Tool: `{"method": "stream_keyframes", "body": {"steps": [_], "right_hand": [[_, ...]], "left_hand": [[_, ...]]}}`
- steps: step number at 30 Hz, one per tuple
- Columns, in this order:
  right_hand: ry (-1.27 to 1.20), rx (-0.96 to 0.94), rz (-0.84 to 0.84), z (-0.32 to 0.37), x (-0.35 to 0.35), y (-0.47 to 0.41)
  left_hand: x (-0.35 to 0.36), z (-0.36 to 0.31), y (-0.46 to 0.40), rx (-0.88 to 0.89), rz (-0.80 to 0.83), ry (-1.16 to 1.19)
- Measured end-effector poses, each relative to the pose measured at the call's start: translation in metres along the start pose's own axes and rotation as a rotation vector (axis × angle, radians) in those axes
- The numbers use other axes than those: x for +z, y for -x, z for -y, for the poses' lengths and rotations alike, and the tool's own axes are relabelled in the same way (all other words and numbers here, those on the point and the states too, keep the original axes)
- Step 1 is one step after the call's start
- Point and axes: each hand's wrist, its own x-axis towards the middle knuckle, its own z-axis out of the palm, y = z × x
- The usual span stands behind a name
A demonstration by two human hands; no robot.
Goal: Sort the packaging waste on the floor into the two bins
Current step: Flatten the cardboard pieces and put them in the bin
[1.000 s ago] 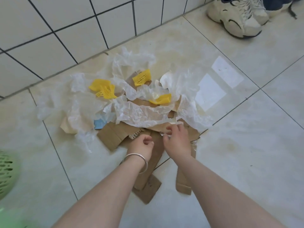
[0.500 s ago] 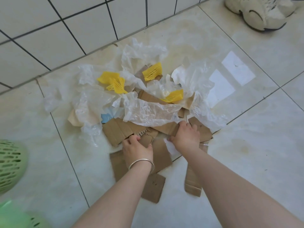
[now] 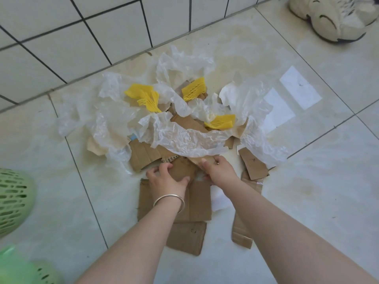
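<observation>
Cardboard piece (image 3: 182, 170) now gripped, both hands closer

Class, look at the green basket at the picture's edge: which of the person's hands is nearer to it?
Left. The left hand lies between the green basket and the right hand, which grips cardboard farther away.

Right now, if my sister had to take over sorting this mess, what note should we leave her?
Left hand: fingers curled round a cardboard piece at the near edge of the pile.
Right hand: fingers on another cardboard strip beside it, just under the plastic sheet; grip not clear.
Pile: cardboard, clear plastic and three yellow foam nets lie mixed on the floor by the wall.
Bins: a green basket at the left edge, a second green one partly seen below it.
Done: nothing visibly sorted.
Left: nearly everything.
</observation>
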Motion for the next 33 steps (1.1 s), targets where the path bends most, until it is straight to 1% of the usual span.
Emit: {"method": "stream_keyframes", "body": {"steps": [3,6,8,10,11,13,14,16,17,18,20,21,22,23,25,27,29,31,33], "right_hand": [[-0.051,0.002,-0.014,0.001,0.003,-0.002],[-0.094,0.008,-0.012,0.002,-0.002,-0.002],[-0.112,-0.016,-0.036,0.004,-0.008,0.0],[-0.153,-0.033,-0.062,0.007,-0.015,0.004],[-0.192,-0.027,-0.058,0.008,-0.019,0.005],[-0.29,0.025,-0.008,0.011,-0.027,0.008],[-0.301,0.051,0.029,0.011,-0.03,0.009],[-0.253,0.07,0.079,0.012,-0.038,0.01],[-0.239,0.07,0.078,0.012,-0.042,0.01],[-0.244,0.086,0.062,0.013,-0.046,0.011],[-0.272,0.14,0.039,0.013,-0.056,0.013],[-0.289,0.166,0.041,0.012,-0.06,0.016],[-0.308,0.192,0.051,0.01,-0.063,0.018],[-0.327,0.207,0.061,0.008,-0.065,0.02],[-0.379,0.223,0.068,0.001,-0.067,0.024],[-0.419,0.217,0.075,-0.006,-0.067,0.026],[-0.44,0.206,0.063,-0.014,-0.066,0.026],[-0.496,0.187,0.057,-0.023,-0.064,0.027],[-0.578,0.178,0.049,-0.029,-0.063,0.028]], "left_hand": [[-0.004,-0.011,-0.003,-0.106,0.044,0.154],[-0.007,-0.019,-0.005,-0.231,0.046,0.32],[-0.009,-0.022,-0.005,-0.213,0.091,0.363],[-0.011,-0.023,-0.004,-0.169,0.224,0.454],[-0.014,-0.025,-0.002,-0.174,0.314,0.53],[-0.022,-0.028,0.002,-0.191,0.505,0.628],[-0.026,-0.028,0.003,-0.164,0.584,0.633],[-0.032,-0.024,0.0,-0.034,0.695,0.558],[-0.035,-0.021,-0.001,0.052,0.718,0.45],[-0.037,-0.015,-0.004,0.137,0.697,0.266],[-0.037,-0.001,-0.008,0.275,0.544,-0.245],[-0.038,0.005,-0.008,0.336,0.456,-0.451],[-0.037,0.01,-0.007,0.395,0.39,-0.585],[-0.034,0.014,-0.006,0.451,0.349,-0.667],[-0.027,0.019,-0.004,0.506,0.313,-0.764],[-0.021,0.02,-0.004,0.47,0.298,-0.797],[-0.018,0.019,-0.005,0.407,0.345,-0.796],[-0.02,0.016,-0.006,0.344,0.442,-0.732],[-0.022,0.013,-0.008,0.307,0.49,-0.546]]}}
